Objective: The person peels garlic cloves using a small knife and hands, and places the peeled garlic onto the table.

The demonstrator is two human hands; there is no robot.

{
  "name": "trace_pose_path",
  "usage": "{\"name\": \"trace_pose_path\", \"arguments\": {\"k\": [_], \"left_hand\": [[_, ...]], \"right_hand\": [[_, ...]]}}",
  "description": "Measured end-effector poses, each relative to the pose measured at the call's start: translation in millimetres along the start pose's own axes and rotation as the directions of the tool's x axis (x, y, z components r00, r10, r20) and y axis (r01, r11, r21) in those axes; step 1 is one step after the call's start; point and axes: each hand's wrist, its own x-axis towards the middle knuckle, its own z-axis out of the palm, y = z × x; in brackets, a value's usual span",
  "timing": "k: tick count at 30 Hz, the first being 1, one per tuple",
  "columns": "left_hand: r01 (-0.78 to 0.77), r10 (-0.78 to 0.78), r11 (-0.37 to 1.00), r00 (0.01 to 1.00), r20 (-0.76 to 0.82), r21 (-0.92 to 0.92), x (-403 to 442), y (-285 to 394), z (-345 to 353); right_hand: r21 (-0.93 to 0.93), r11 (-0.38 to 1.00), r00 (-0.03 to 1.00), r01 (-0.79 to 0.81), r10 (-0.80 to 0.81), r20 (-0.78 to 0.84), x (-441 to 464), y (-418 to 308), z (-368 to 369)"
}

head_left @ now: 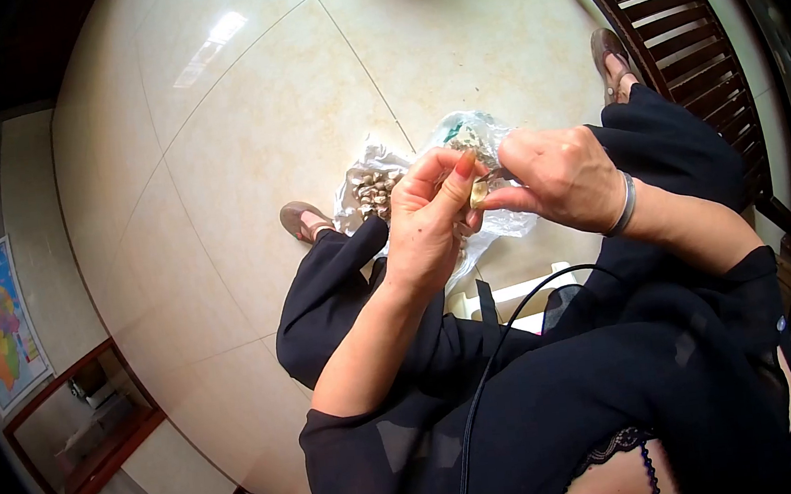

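My left hand [429, 214] pinches a small pale-yellow piece [479, 193] between thumb and fingers, held up above the bags. Beside it, my right hand [566, 176] is closed, its thumb against the piece. A thin dark tool [497, 176], perhaps a small blade, pokes out of the right fingers toward the piece; its handle is hidden in the hand. Below and left, several small brown-and-white roundish lumps [375, 194] lie on a white plastic bag [350, 211]. A clear plastic bag [512, 223] with green print spreads behind the hands, small bits inside it.
Tiled floor [241, 157] stretches ahead. A dark slatted wooden chair [688, 52] stands at the right. My shoes [304, 220] flank the bags. A white plastic stool or box edge [516, 294] shows between my legs. A black cable [485, 363] runs down my front.
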Motion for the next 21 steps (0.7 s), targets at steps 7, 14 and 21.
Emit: {"name": "trace_pose_path", "arguments": {"k": [7, 14, 21], "left_hand": [[0.032, -0.032, 0.999, 0.998, -0.055, -0.002, -4, 2, 4], [0.030, 0.001, 0.989, 0.977, -0.214, 0.143, -5, -1, 6], [-0.022, 0.025, 0.999, 0.996, -0.088, 0.026, 3, -7, -3]], "right_hand": [[-0.039, 0.998, 0.999, 0.043, -0.044, -0.030, 0, 2, 4], [-0.144, 0.988, 0.990, 0.053, -0.070, -0.120, -8, 3, 15], [-0.175, 0.984, 0.987, 0.008, -0.036, -0.154, -9, 3, 14]]}}
